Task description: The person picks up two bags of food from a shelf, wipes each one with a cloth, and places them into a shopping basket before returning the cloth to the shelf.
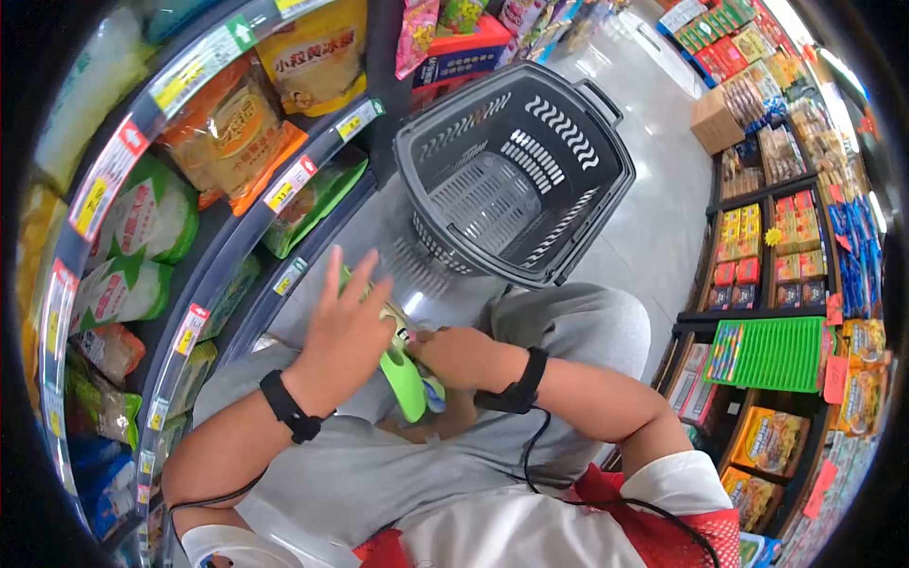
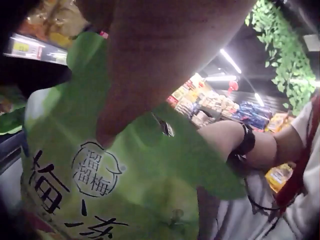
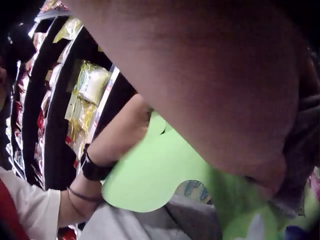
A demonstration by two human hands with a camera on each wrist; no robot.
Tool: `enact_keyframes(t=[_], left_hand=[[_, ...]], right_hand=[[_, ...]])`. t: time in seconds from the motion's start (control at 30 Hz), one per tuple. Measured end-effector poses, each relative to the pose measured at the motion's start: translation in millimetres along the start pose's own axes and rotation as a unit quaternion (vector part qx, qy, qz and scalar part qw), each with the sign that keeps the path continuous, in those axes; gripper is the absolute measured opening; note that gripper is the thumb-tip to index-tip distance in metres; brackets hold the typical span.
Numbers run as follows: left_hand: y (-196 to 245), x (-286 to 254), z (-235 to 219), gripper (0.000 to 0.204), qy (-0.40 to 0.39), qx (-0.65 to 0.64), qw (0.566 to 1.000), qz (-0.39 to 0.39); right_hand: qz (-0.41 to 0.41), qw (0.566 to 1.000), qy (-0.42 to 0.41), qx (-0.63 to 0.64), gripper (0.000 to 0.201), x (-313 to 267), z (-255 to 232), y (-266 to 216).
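Note:
A green snack bag [image 1: 405, 386] with shaped edges and dark Chinese lettering is held between both hands, above the lap of a crouching person. In the left wrist view, the printed front of the snack bag [image 2: 100, 165] fills the lower left, and a left-hand digit lies across it. The left hand [image 1: 346, 331] pinches the bag's far part, its other fingers spread straight. From the other side, the right hand [image 1: 464, 358] grips the bag near its middle with curled fingers. In the right wrist view, the right hand and forearm hide part of the bag [image 3: 155, 170].
A black shopping basket [image 1: 488, 204] stands on the grey tiled floor ahead. Shelves [image 1: 265, 204] of bagged goods rise close on the left. Racks with boxed goods [image 1: 772, 440] and a green tray [image 1: 772, 353] line the right.

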State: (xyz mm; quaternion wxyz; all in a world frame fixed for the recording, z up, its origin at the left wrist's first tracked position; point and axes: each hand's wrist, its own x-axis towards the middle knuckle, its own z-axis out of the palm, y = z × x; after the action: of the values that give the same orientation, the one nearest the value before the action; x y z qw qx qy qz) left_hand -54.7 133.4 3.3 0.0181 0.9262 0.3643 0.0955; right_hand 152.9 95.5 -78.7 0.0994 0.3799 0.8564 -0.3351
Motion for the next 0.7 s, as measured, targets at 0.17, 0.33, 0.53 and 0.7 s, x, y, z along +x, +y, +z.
enact_keyframes(t=[0.17, 0.33, 0.53, 0.7], left_hand=[[-4, -1, 3, 0.008, -0.248, -0.068, 0.965, -0.049], [-16, -7, -17, 0.010, -0.230, -0.162, 0.958, -0.052], [-17, -31, -18, 0.014, -0.214, -0.226, 0.940, -0.139], [-11, -49, -32, 0.015, -0.224, -0.453, 0.826, -0.252]], right_hand=[[-0.013, 0.998, -0.034, -0.045, 0.032, 12, 3, -11], [0.008, 0.999, -0.005, -0.046, 0.033, 16, -13, 6], [0.078, 0.989, 0.125, 0.001, 0.033, -6, -75, 14], [0.039, 0.956, 0.276, 0.092, 0.034, -34, -106, 13]])
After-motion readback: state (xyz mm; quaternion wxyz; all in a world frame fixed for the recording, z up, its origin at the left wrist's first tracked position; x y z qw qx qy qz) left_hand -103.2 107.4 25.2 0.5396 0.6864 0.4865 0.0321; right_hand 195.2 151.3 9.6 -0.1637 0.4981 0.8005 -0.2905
